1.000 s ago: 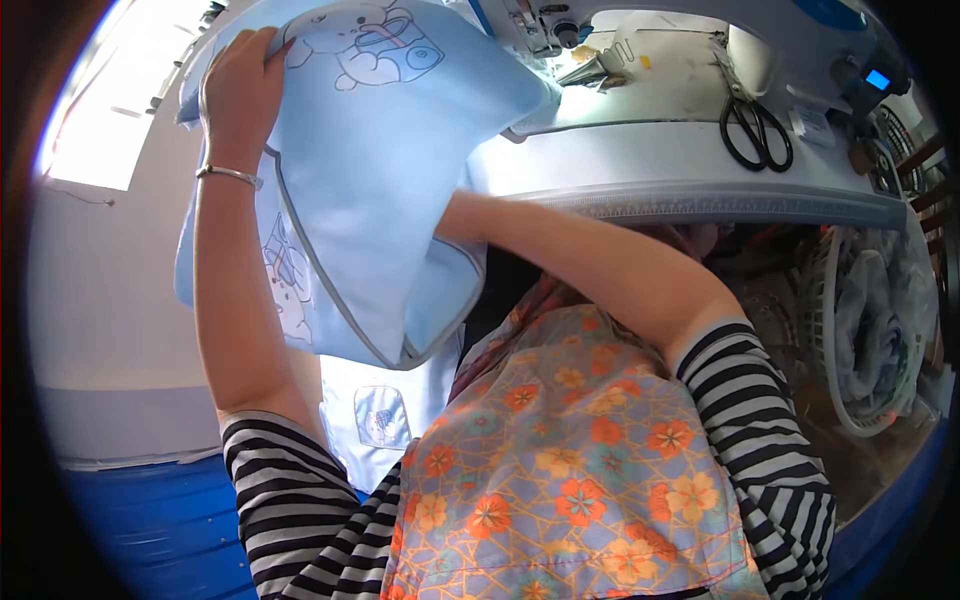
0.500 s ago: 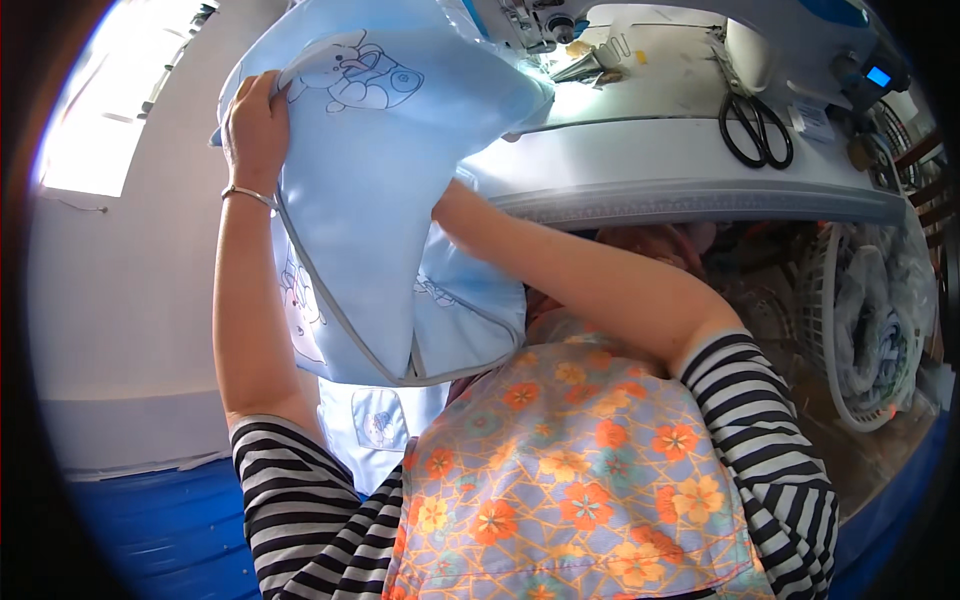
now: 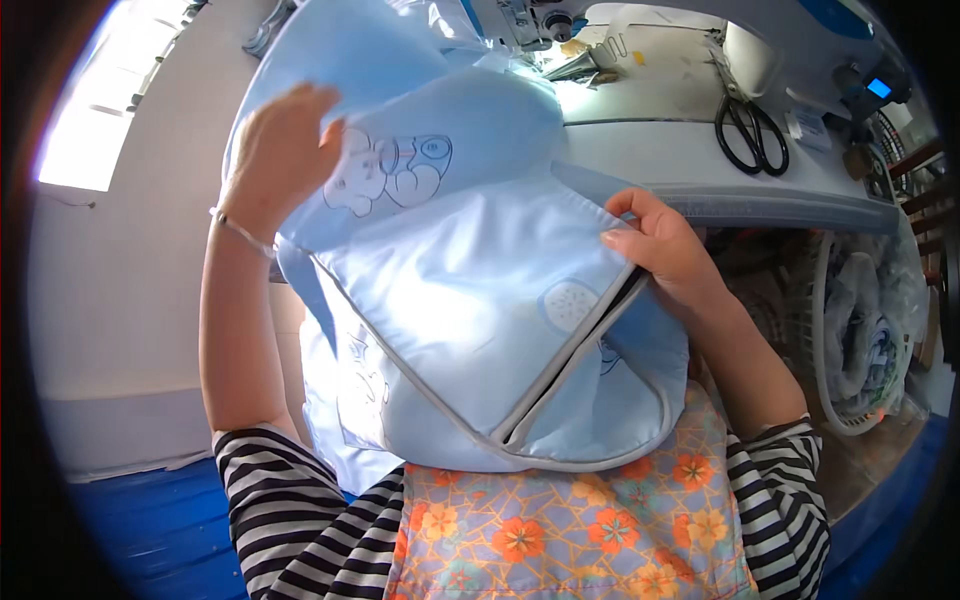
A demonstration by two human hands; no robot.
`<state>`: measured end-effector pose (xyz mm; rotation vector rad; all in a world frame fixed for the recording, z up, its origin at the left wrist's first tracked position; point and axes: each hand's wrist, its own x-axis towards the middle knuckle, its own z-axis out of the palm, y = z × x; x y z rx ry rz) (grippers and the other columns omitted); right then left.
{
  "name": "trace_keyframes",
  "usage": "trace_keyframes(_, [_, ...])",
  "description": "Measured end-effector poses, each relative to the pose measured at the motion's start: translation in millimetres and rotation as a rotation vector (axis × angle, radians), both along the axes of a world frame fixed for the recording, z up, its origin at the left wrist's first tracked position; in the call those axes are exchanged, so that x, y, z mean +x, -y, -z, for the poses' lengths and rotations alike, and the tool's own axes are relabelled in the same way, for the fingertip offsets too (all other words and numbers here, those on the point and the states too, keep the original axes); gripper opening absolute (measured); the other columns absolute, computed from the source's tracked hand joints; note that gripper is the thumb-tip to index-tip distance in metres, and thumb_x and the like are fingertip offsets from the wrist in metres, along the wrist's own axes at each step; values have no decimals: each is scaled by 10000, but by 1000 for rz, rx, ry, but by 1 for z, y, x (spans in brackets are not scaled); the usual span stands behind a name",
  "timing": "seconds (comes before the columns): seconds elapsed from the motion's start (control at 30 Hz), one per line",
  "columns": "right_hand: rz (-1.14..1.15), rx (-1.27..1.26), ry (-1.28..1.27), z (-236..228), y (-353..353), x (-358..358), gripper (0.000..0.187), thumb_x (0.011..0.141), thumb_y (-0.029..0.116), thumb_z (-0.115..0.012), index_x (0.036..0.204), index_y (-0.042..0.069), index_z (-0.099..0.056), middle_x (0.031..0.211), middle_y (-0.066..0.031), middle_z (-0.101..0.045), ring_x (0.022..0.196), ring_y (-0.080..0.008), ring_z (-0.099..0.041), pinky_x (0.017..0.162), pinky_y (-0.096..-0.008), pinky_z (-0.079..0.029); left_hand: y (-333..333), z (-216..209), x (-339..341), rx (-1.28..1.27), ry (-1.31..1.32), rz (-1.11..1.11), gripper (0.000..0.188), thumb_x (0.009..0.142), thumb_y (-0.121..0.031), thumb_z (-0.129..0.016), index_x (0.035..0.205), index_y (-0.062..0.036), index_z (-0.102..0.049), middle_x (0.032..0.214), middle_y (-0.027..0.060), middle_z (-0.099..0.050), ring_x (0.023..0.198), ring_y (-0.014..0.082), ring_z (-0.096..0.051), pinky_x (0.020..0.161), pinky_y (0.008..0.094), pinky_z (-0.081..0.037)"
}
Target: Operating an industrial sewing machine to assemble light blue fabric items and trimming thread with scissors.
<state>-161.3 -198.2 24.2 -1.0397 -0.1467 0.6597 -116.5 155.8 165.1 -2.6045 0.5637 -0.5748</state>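
A light blue cloth piece [image 3: 440, 300] with grey piping and printed cartoon animals spreads over my lap and up onto the sewing table. It looks like a sewn, layered fabric article with a pointed, piped corner. My right hand [image 3: 660, 250] pinches its piped edge at the right between thumb and fingers. Over the upper left of the cloth is my left hand [image 3: 280, 155], slightly blurred, fingers stretched out and thumb apart; whether it touches the fabric I cannot tell. Between two piped edges below my right hand runs a dark gap.
A sewing machine [image 3: 800, 35] stands at the back, its needle area lit. Black-handled scissors [image 3: 750, 135] and small metal tools [image 3: 590, 65] lie on the white table [image 3: 640, 150]. At the right is a white plastic basket [image 3: 825, 340] holding cloth and plastic.
My right hand has come out from beneath the cloth and now grips its right edge. The cloth has spread rightward and turned. My left hand has released its edge and moved slightly right.
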Motion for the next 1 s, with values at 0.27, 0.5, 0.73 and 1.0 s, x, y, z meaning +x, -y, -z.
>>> trace_keyframes(0.27, [68, 207, -94, 0, 6, -17, 325, 901, 154, -514, 1188, 1, -530, 1005, -62, -614, 927, -112, -573, 827, -243, -459, 117, 78, 29, 99, -599, 42, 394, 942, -391, -505, 898, -51, -699, 1049, 128, -655, 968, 282, -632, 828, 407, -509])
trace_keyframes(0.5, [74, -928, 1445, 20, 6, 41, 433, 774, 77, -596, 1203, 25, -598, 1294, -176, -554, 1248, -367, -469, 1058, -418, -365, 100, 90, 22, -245, -529, 141, 284, 906, -302, -567, 920, -40, -675, 989, 96, -643, 967, 284, -614, 839, 383, -504])
trace_keyframes(0.73, [-416, -538, 1213, 50, -63, 41, 399, 706, 64, -672, 1103, 54, -637, 1167, -171, -602, 1098, -326, -559, 954, -409, -435, 92, 89, 26, -228, -523, 181, 235, 864, -198, -610, 1034, -38, -641, 1147, 91, -623, 1054, 301, -589, 882, 393, -492])
trace_keyframes(1.0, [-527, -662, 850, 32, -29, 10, 323, 833, 118, -661, 1134, 7, -624, 1077, -190, -642, 1087, -305, -601, 948, -362, -463, 87, 76, 38, -288, -129, 120, 379, 797, -162, -679, 1157, -66, -609, 1250, 101, -569, 1154, 286, -542, 975, 429, -437])
